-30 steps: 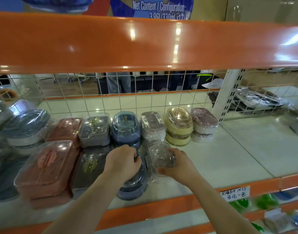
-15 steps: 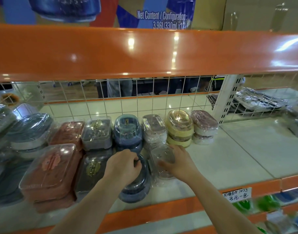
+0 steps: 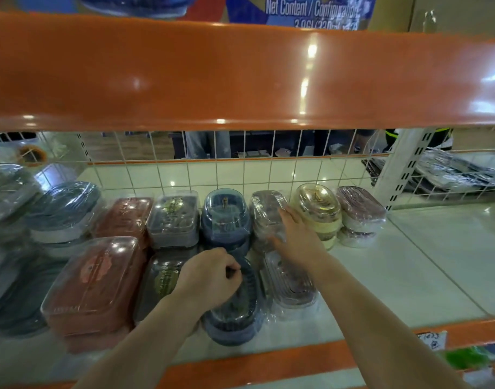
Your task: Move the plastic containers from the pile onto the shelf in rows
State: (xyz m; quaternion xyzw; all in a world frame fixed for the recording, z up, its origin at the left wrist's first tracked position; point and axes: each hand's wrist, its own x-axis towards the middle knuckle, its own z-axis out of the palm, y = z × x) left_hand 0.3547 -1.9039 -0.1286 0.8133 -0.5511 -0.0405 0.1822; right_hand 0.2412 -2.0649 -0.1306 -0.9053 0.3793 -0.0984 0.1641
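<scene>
A person's left hand (image 3: 212, 273), fingers curled, grips the dark blue container (image 3: 235, 313) near the front edge of the white shelf (image 3: 409, 276). The right hand (image 3: 296, 237), fingers straight, presses on the clear container (image 3: 266, 214) in the back row, above another clear container (image 3: 291, 284) in the front row.

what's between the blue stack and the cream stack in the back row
One stack of clear containers stands between the blue stack and the cream stack. The right hand rests on it, in the head view.
</scene>
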